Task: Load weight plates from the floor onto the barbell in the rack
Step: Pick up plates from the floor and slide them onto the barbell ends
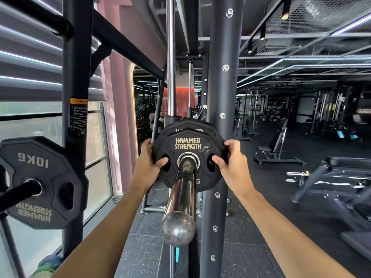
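Observation:
A black Hammer Strength weight plate point(188, 146) sits on the chrome barbell sleeve point(179, 199), which points toward me and ends in a round steel cap. My left hand point(149, 161) grips the plate's left edge, thumb by its left slot. My right hand point(230, 159) grips the right edge, thumb at the right slot. Behind it another black plate point(187, 124) shows on the same sleeve, mostly hidden.
A black rack upright point(222, 97) stands just right of the plate, and a second upright point(75, 117) at left. A 10 kg plate point(38, 181) hangs on a storage peg at far left. Benches point(277, 145) and machines fill the right side on the dark rubber floor.

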